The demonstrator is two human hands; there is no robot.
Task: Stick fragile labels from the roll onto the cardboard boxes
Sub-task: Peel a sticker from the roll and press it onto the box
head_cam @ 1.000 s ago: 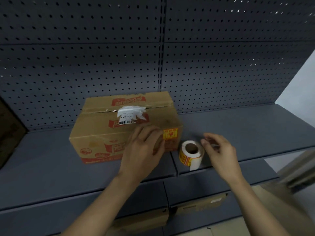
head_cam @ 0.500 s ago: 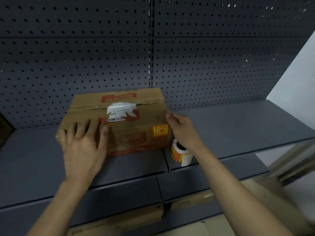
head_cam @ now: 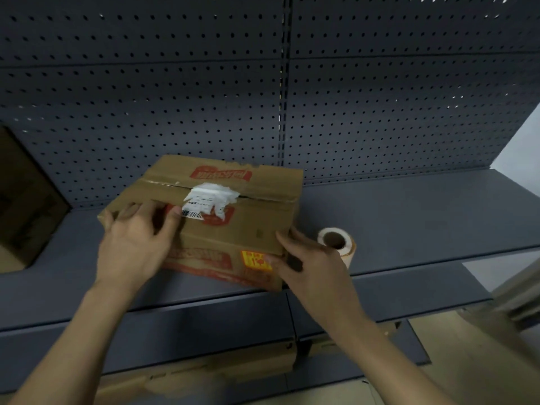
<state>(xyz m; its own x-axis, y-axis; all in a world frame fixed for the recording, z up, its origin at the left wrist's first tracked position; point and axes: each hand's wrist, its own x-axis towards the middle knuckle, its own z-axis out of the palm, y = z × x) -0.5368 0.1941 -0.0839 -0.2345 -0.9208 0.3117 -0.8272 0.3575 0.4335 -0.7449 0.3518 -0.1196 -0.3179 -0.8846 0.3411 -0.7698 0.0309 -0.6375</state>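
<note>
A creased cardboard box (head_cam: 233,217), taped and bearing a torn white slip, is set askew on the grey metal shelf (head_cam: 409,223). A yellow fragile label (head_cam: 256,261) is stuck on its near face. The left hand (head_cam: 137,244) is spread flat on its top left; the right hand (head_cam: 315,267) is clasped around its near right corner. The cylindrical label roll (head_cam: 337,244) lies just right.

Shelf (head_cam: 409,217): dark grey metal, running along a perforated back panel (head_cam: 380,112).
Cardboard box (head_cam: 257,211): sitting turned at an angle on the shelf, yellow fragile label (head_cam: 256,261) showing on its front face.
Label roll (head_cam: 336,242): lying on the shelf just right of the box.
Far left: another brown box (head_cam: 26,206) sitting at the frame edge.
</note>
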